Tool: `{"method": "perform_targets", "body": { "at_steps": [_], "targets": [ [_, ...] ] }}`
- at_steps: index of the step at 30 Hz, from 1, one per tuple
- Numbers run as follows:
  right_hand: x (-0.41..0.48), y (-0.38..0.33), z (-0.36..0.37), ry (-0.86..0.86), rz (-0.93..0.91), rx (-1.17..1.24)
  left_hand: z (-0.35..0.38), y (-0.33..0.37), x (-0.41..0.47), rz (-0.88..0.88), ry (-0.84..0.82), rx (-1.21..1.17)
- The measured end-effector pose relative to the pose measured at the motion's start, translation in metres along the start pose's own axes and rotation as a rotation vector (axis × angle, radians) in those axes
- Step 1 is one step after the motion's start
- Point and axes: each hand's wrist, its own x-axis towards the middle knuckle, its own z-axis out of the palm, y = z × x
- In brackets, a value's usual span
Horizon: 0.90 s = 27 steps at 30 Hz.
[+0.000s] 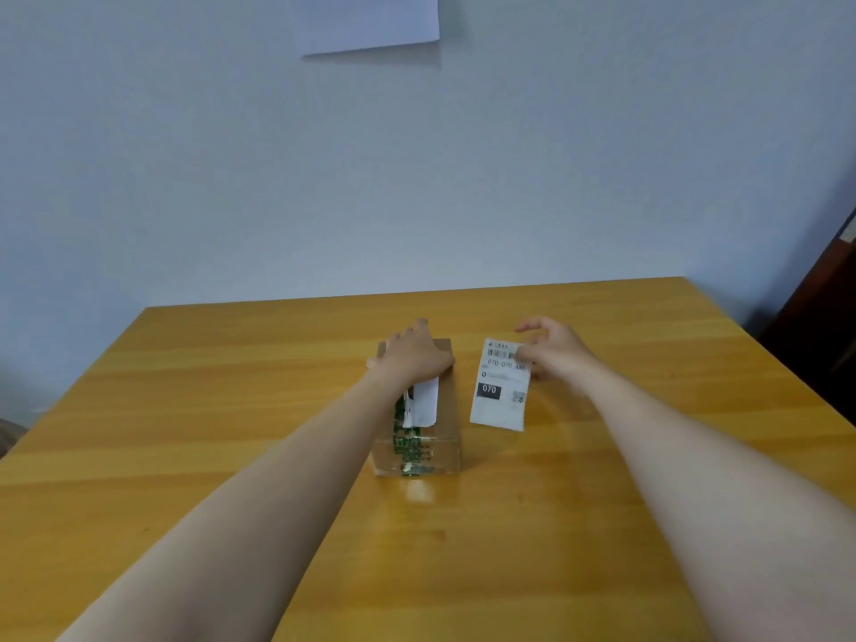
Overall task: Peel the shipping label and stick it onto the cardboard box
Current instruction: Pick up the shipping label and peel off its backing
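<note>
Right beside the box, at its three o'clock, is the white rectangular shipping label, printed face up: barcode along the far end, a black block reading 070 lower down, a small square code near it. The right hand has it pinched by the right edge near the top, thumb and a finger closed on the paper, the other fingers loosely curled above. Label and box are close but apart, and whether the label's near edge touches down I cannot tell.

Over at nine o'clock from the label sits the small brown cardboard box, long side running toward twelve. A strip of green-printed tape runs along its top and down the near face, and a white paper patch lies on the lid. The left hand rests palm down on the box's far end, fingers relaxed and reaching over the twelve o'clock edge, gripping nothing.

Both bare forearms stretch across the yellow wooden surface. Beyond it, at twelve, stands a pale blue-grey wall with a white sheet of paper fixed high up. Dark furniture shows at the three o'clock edge.
</note>
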Motion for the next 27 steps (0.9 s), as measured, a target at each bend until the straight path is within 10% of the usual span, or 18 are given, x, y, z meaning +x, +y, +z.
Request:
{"method": "perform_targets", "body": {
  "at_steps": [9,16,24,27],
  "targets": [
    [-0.036,-0.082,0.015,0.019,-0.203,0.223,-0.047,0.001,-0.048,0.268,-0.008,-0.465],
    [-0.060,-0.127,0.027,-0.009,-0.297,0.350,-0.072,-0.004,-0.076,0.437,0.284,-0.573],
    [-0.072,-0.166,0.044,0.320,-0.570,-0.039,-0.095,-0.012,-0.087,0.348,0.528,-0.694],
    [-0.082,-0.180,0.048,0.183,-0.595,-0.064,-0.100,-0.012,-0.091,0.357,0.562,-0.691]
  ]
}}
